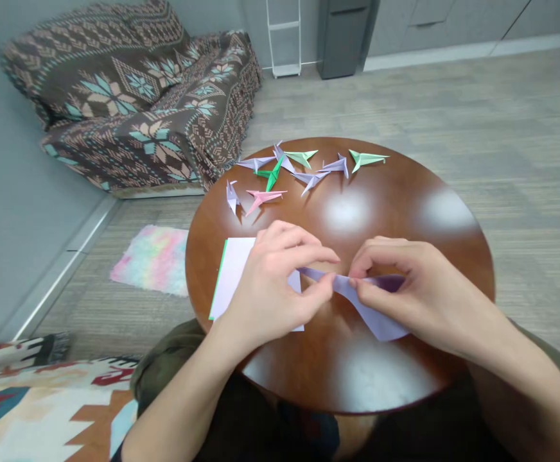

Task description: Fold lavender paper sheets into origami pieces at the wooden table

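Observation:
Between my two hands is a lavender sheet of origami paper point(379, 321), partly folded, held just above the round table. My left hand point(284, 269) pinches its narrow left end between thumb and fingers. Thumb and fingertips of my right hand point(405, 282) press together on the upper edge of the same sheet, near its middle. Some of the paper is hidden behind the right hand. Under my left hand lies a stack of paper point(234, 266), a pale lavender sheet on top and a green edge showing at the left.
Several folded paper cranes, such as a pink one point(263, 199) and a dark green one point(271, 174), lie along the far side of the brown round table point(381, 212). A sofa with a patterned cover point(164, 122) stands beyond, at the left. A fluffy pastel mat point(155, 260) lies on the floor.

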A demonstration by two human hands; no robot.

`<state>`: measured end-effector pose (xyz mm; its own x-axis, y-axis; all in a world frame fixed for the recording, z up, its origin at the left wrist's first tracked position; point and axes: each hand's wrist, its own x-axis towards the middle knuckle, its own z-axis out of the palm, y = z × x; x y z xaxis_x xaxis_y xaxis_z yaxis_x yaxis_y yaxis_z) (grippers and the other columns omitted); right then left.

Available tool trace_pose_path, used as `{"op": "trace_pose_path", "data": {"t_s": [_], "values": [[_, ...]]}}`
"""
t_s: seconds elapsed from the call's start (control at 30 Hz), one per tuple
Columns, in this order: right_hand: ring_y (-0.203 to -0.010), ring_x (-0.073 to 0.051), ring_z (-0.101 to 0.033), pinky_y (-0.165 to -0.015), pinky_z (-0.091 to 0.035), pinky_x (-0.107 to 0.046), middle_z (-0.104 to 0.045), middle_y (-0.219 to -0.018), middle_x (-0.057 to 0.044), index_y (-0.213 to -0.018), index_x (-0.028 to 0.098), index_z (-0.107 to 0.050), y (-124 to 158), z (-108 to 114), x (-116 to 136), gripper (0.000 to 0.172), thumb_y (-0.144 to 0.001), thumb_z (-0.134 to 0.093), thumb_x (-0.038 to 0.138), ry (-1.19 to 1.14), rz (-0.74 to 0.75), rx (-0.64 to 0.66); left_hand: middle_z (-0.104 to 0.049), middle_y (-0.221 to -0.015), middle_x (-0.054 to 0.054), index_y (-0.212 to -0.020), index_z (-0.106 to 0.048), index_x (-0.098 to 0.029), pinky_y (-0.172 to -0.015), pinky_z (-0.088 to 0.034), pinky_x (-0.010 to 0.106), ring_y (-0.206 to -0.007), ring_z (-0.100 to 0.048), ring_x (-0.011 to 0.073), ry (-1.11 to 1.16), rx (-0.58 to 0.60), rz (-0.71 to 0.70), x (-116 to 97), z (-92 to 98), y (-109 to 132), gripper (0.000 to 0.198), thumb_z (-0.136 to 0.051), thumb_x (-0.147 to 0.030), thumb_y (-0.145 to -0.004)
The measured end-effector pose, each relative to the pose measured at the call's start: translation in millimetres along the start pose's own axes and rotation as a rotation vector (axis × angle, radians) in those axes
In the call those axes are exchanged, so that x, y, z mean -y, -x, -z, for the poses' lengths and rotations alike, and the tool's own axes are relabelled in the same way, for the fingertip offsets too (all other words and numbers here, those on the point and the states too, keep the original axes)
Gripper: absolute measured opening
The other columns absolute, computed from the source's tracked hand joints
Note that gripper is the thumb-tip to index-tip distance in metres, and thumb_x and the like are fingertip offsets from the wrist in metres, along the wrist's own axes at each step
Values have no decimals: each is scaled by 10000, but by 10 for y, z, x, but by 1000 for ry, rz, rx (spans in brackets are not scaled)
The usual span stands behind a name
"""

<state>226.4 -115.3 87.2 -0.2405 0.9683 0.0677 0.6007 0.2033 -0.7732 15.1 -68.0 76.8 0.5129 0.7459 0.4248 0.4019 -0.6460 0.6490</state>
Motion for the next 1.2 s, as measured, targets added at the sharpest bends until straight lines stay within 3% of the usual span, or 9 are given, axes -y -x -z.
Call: {"op": "trace_pose_path", "data": {"t_s": [0.17,0.4,1.2], "values": [[-724,-183,-596,-793,-412,-367,-670,-722,2,-726,213,-653,29,-54,7,168,-893,-669,220,125,74,-11,-748,-799,10,-797,-750,-202,-856,-427,391,-861,-583,206,-70,118,-34,-86,-49,25,113,-675,-145,-859],[-683,-168,-587,-850,-404,-395,-650,-691,19,-728,214,-640,45,-85,16,148,-852,-625,136,186,105,-8,-746,-826,12,-794,-728,-198,-829,-403,388,-834,-578,200,-57,200,-20,-77,-51,31,116,-648,-136,-851],[-681,-168,-573,-888,-379,-413,-650,-669,29,-720,221,-623,51,-112,2,167,-823,-611,90,239,145,27,-692,-760,12,-741,-692,-189,-795,-408,371,-764,-570,190,-31,261,-28,-43,-92,3,111,-635,-121,-807]]}}
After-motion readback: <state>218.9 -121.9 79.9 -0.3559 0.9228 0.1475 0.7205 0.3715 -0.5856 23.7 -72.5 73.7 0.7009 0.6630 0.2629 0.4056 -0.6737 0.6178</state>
